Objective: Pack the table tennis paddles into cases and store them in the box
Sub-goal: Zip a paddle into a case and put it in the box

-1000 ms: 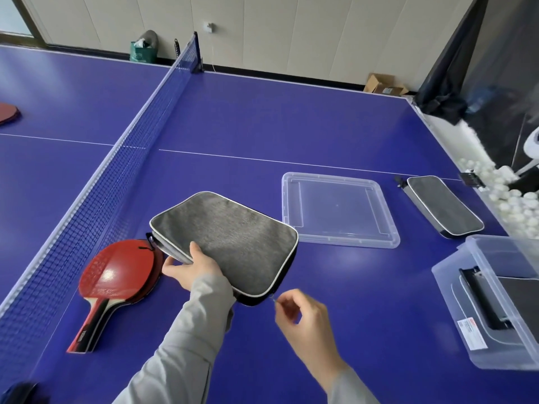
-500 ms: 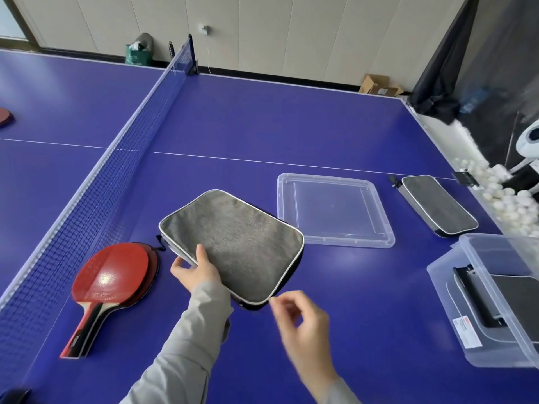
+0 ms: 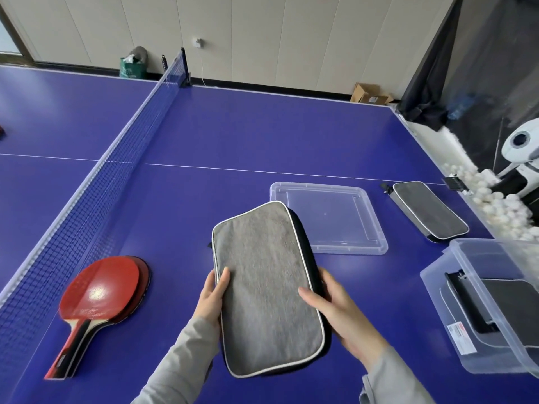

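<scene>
I hold a grey paddle case (image 3: 267, 290) with white piping above the blue table, long side pointing away from me. My left hand (image 3: 211, 297) grips its left edge and my right hand (image 3: 339, 312) grips its right edge. Two red paddles (image 3: 100, 297) lie stacked on the table to the left, handles toward me. A clear plastic box (image 3: 472, 310) sits at the right edge with a dark case inside. Another grey case (image 3: 428, 209) lies on the table beyond the box.
The clear box lid (image 3: 328, 218) lies flat just behind the held case. The net (image 3: 96, 185) runs along the left. White balls (image 3: 495, 199) are piled off the table's right side beside a white machine (image 3: 522, 158).
The case has been lifted and turned from lying crosswise to pointing away from me. My right hand, free before, now grips its right edge. The view shifted slightly.
</scene>
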`<action>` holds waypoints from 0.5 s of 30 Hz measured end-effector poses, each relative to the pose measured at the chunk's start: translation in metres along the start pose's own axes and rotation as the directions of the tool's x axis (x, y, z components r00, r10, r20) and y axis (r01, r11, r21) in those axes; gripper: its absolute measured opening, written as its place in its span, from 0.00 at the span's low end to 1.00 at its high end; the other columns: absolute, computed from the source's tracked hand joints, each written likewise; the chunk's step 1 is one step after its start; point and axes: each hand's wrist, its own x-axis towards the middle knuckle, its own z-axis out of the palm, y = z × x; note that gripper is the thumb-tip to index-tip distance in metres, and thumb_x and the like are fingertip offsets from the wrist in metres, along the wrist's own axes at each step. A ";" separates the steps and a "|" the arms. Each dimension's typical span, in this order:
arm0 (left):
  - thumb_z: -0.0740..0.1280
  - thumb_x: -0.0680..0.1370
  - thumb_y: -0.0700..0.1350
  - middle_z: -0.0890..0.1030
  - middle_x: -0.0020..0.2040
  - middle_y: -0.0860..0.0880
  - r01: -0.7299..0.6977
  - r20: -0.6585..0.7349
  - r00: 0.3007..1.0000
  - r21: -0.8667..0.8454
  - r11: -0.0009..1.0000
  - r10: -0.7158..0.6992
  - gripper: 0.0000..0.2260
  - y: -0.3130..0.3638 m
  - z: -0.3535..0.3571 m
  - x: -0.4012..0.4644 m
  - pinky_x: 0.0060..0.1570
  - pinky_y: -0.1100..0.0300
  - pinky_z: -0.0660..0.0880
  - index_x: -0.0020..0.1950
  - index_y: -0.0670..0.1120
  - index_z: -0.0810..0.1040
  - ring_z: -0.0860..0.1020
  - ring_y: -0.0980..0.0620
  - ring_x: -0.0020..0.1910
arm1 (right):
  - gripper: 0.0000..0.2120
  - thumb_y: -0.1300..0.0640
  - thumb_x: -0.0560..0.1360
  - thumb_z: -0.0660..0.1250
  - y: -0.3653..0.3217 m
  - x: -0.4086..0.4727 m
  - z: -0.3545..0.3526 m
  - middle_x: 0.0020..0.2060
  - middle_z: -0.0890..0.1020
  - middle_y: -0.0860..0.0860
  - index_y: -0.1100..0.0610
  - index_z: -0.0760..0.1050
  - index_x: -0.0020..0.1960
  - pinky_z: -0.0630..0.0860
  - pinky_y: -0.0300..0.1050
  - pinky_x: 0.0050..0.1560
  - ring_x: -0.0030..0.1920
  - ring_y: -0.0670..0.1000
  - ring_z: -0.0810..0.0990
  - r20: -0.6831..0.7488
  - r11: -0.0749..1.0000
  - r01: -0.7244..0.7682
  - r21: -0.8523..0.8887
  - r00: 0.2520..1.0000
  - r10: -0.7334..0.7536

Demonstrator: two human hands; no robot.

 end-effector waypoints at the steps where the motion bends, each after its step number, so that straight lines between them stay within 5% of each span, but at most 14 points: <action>1: 0.71 0.67 0.60 0.84 0.52 0.50 -0.003 -0.011 1.000 0.022 1.000 0.003 0.18 0.000 0.003 0.000 0.44 0.56 0.78 0.54 0.56 0.79 0.83 0.52 0.47 | 0.14 0.52 0.76 0.68 0.002 -0.002 0.002 0.56 0.82 0.42 0.44 0.72 0.61 0.74 0.39 0.56 0.58 0.42 0.79 -0.015 1.000 0.011 0.002 1.000 -0.011; 5: 0.71 0.74 0.48 0.77 0.62 0.43 -0.017 -0.150 0.988 0.207 0.978 0.048 0.26 0.003 0.021 0.001 0.59 0.50 0.74 0.69 0.50 0.68 0.78 0.46 0.56 | 0.15 0.62 0.76 0.65 0.005 -0.007 0.007 0.49 0.83 0.44 0.46 0.71 0.59 0.76 0.33 0.47 0.51 0.44 0.81 -0.178 0.993 0.090 -0.069 0.979 -0.102; 8: 0.69 0.75 0.48 0.65 0.71 0.48 -0.067 -0.207 0.966 0.373 0.925 0.154 0.30 0.012 0.042 -0.011 0.63 0.53 0.68 0.74 0.50 0.60 0.68 0.49 0.67 | 0.16 0.63 0.75 0.66 0.008 -0.007 0.011 0.41 0.82 0.51 0.48 0.70 0.58 0.74 0.35 0.38 0.40 0.50 0.80 -0.305 0.964 0.125 -0.236 0.932 -0.196; 12: 0.68 0.76 0.52 0.63 0.72 0.56 -0.080 -0.012 0.996 0.370 0.925 0.091 0.30 0.018 0.082 -0.037 0.67 0.51 0.64 0.75 0.56 0.59 0.64 0.53 0.71 | 0.22 0.58 0.74 0.67 0.018 -0.007 0.020 0.45 0.80 0.36 0.36 0.64 0.58 0.73 0.29 0.40 0.44 0.37 0.79 -0.298 0.891 0.130 -0.436 0.913 -0.279; 15: 0.68 0.75 0.52 0.68 0.64 0.66 -0.001 0.132 0.990 0.306 0.952 -0.042 0.29 0.015 0.102 -0.049 0.66 0.53 0.65 0.73 0.62 0.60 0.67 0.60 0.65 | 0.21 0.52 0.75 0.66 0.028 -0.008 0.029 0.49 0.80 0.34 0.29 0.62 0.57 0.78 0.38 0.42 0.46 0.39 0.81 -0.266 0.886 0.134 -0.445 0.924 -0.273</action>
